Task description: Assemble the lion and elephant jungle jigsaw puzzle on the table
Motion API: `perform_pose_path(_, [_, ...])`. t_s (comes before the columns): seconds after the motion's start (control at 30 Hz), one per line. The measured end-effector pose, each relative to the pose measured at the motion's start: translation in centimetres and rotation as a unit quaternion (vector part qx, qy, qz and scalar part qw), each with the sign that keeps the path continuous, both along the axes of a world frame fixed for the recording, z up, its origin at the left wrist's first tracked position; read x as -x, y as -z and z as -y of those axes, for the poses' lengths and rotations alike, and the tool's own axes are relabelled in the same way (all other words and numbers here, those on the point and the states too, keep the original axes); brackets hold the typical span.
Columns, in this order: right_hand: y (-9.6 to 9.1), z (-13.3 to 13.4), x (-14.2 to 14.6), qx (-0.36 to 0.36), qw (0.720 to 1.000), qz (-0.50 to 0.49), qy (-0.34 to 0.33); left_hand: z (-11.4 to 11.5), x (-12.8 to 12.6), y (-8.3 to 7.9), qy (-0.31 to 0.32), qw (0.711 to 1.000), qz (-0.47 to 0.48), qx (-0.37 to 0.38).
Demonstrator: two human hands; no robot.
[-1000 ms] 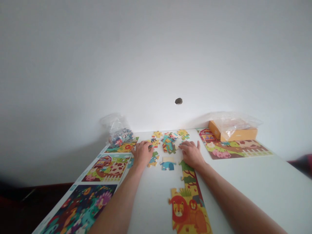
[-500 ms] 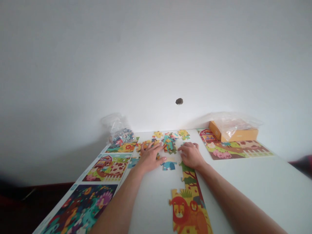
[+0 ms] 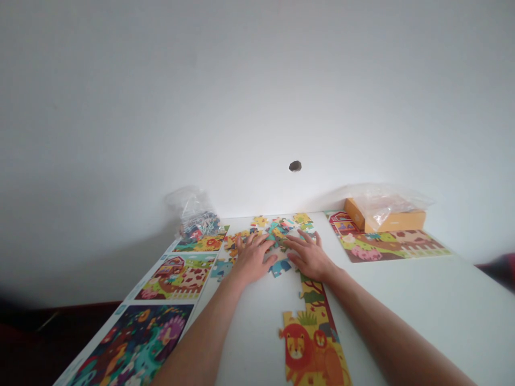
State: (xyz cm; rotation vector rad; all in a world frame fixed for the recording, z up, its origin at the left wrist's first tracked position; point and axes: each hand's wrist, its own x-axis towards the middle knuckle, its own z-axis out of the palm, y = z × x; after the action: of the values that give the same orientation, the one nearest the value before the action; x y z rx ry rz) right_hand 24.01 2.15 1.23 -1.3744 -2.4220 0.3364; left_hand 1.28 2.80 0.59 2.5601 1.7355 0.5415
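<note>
Both of my hands lie flat on a scatter of loose puzzle pieces (image 3: 281,224) at the far middle of the white table (image 3: 410,300). My left hand (image 3: 253,258) is open, fingers spread over yellow and teal pieces. My right hand (image 3: 308,256) is open too, fingers stretched toward the pile. A blue piece (image 3: 280,267) shows between the two hands. Nearer me lies a partly joined strip of puzzle with a lion (image 3: 311,343), reaching up to my right wrist.
Three picture sheets (image 3: 177,276) line the table's left edge, with a clear bag of pieces (image 3: 193,214) behind them. At the right lie a farm picture (image 3: 386,244) and an orange box under a plastic bag (image 3: 386,212). A white wall stands behind.
My left hand has moved right from the left pieces and spread flat over the middle ones. My right hand has opened and slid slightly forward. The blue piece has shifted a little.
</note>
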Motion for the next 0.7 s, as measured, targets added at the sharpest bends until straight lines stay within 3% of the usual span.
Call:
perform_pose_path(0.17, [-0.2,-0.1,0.2,-0.019,0.999,0.014,0.045,-0.5,-0.2,0.2,-0.039,0.999,-0.005,-0.022])
perform_pose_path(0.43, [0.0,-0.4,0.4,-0.07,0.996,0.015,0.059,0.0,-1.4,-0.5,0.027,0.999,-0.012,0.024])
perform_pose_path(0.6, [0.5,-0.5,0.5,-0.043,0.999,0.027,0.014,0.5,-1.4,-1.2,0.073,0.996,-0.005,0.05])
perform_pose_path(0.7, [0.7,-0.6,0.4,-0.036,0.999,0.021,0.03,0.5,-1.4,-1.1,0.069,0.997,0.006,0.04])
